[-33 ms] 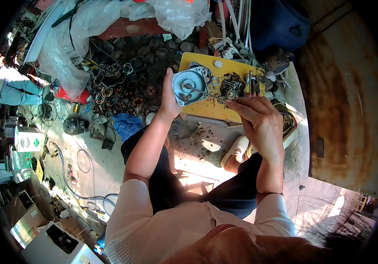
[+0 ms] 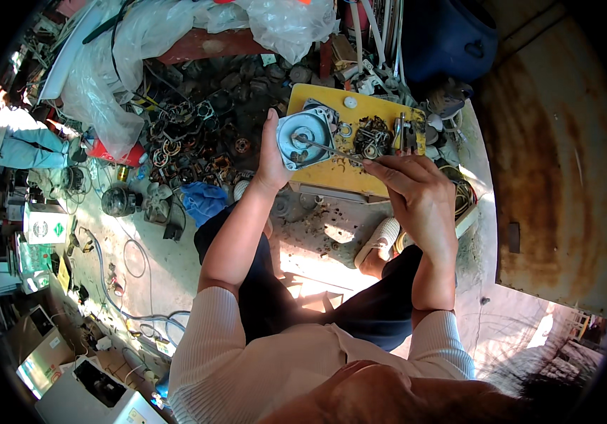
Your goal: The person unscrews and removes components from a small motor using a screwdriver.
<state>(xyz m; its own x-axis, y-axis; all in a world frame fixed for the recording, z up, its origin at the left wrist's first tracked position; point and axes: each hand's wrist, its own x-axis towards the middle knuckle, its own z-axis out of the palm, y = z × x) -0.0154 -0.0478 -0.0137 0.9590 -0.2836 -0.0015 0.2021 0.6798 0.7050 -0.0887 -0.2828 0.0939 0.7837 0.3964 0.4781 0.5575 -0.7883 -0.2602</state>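
My left hand grips the lower left edge of a motor end cover, a pale blue-grey metal dish with corner lugs and a round hub. Its thumb points up along the side. From the right, my right hand is closed on a thin metal rod, which looks like a screwdriver; its handle is hidden in the fingers. The rod's tip reaches inside the cover, close to the hub. Behind and below the cover lies a yellow board, with a heap of small dark metal parts on it.
Pliers-like tools lie at the board's right. Piled rings and metal parts spread to the left, beside a blue cloth. A blue barrel and rusty metal sheet stand right. Another person's legs show far left.
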